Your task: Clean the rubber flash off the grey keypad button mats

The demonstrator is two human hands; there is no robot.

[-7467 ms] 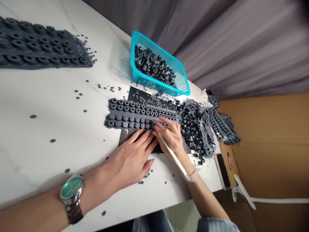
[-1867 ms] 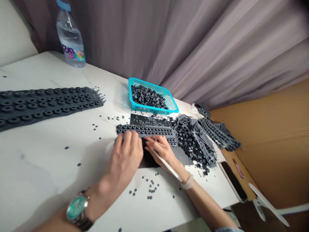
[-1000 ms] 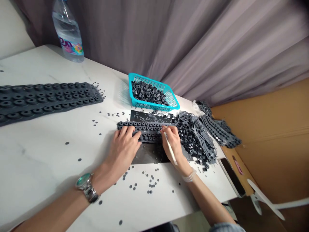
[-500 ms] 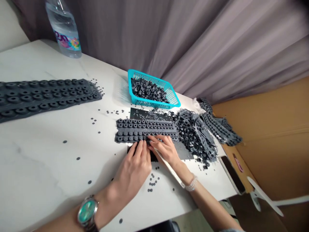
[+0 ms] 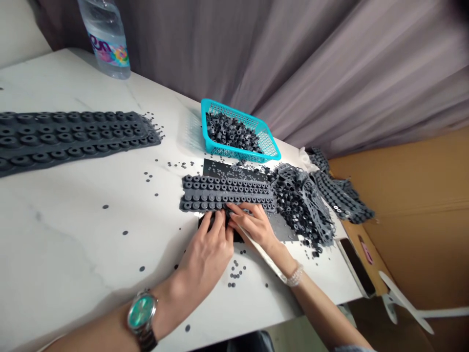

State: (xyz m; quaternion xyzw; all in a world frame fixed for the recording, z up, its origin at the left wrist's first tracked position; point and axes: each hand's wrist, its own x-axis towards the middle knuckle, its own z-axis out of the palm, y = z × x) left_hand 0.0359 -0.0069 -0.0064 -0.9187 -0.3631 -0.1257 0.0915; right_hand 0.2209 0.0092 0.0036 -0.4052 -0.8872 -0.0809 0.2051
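Observation:
A dark grey moulded rubber sheet [image 5: 227,191] with rows of raised round parts lies on a black mat [image 5: 289,233]. At its near edge, my left hand [image 5: 210,244] is closed, fingertips together against the rim; what they grip is hidden. My right hand [image 5: 256,225] is closed around a long, slender white tool [image 5: 266,259] that runs back under the wrist. Its tip meets the sheet's near edge beside my left fingertips and is hidden there. Right of the sheet lies a heap of small black rubber parts [image 5: 293,205] with stringy sheet scraps [image 5: 317,212].
A turquoise basket [image 5: 244,155] of black rubber parts stands behind the mat. Another moulded sheet [image 5: 73,134] lies at left, a water bottle [image 5: 110,49] behind it. More sheets [image 5: 340,195] and a phone [image 5: 355,266] are at right. Small black discs [image 5: 236,274] dot the white table [image 5: 73,215].
The whole view has shifted slightly, so things appear a little further right and mostly higher. Both hands stay at the sheet's near edge with little change in their grip.

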